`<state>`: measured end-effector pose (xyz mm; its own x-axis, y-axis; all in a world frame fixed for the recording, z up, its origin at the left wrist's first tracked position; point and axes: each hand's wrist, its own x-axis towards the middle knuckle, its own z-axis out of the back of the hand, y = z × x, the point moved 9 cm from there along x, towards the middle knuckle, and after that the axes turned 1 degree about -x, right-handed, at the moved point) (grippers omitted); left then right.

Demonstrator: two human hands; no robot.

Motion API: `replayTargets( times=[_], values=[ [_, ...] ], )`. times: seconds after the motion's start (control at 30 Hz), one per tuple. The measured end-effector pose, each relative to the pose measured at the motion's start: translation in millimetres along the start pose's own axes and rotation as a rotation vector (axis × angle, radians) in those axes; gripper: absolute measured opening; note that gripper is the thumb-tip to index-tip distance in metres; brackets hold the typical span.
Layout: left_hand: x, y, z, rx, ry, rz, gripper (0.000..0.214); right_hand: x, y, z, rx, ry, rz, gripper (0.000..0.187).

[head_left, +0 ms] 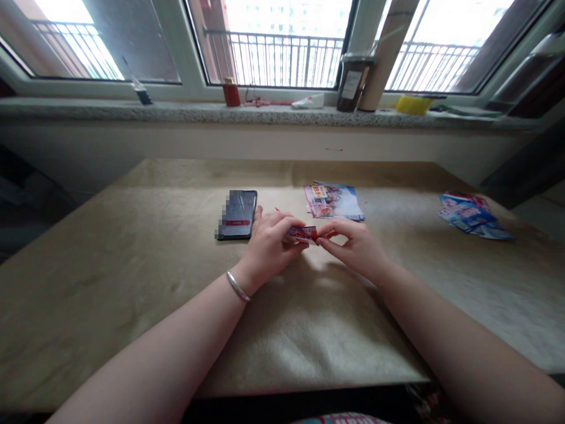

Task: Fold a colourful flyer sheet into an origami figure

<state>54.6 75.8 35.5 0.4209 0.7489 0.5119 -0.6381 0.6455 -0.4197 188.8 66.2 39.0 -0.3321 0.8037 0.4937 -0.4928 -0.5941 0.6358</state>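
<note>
Between my two hands, above the middle of the table, is a small folded printed leaflet [302, 234] with red, white and dark parts. My left hand [274, 235], a silver bangle on its wrist, is closed around the leaflet's left side and covers much of it. The thumb and forefinger of my right hand [353, 242] pinch its red right end. Just left of my left hand lies a dark phone [239, 215] with a red bar on its screen. Beyond my hands rests a small pile of colourful printed leaflets [338, 201].
A second pile of blue and red leaflets [474, 217] lies toward the table's right edge. A tan cover spreads over the table [110, 265]. Along the stone windowsill [185, 115] stand a red-brown container [231, 93], a dark jar [351, 85], a cardboard tube [384, 65] and yellow tape [414, 105].
</note>
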Motion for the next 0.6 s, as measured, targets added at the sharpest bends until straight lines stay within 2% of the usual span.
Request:
replayTargets(
  times=[0.2, 0.43, 0.6],
  values=[
    [0.2, 1.0, 2.7, -0.073, -0.035, 0.017, 0.016, -2.2, 9.9, -3.3, -0.041, 0.015, 0.106, 0.007],
    [0.8, -3.6, -2.0, -0.359, -0.034, -0.088, 0.006, -1.8, 16.4, 2.7, -0.079, -0.096, 0.223, 0.004],
    [-2.0, -11.5, 7.0, -0.307, -0.104, -0.161, 0.018, -3.7, 19.1, 11.4, -0.188, -0.180, 0.253, 0.007]
  ],
)
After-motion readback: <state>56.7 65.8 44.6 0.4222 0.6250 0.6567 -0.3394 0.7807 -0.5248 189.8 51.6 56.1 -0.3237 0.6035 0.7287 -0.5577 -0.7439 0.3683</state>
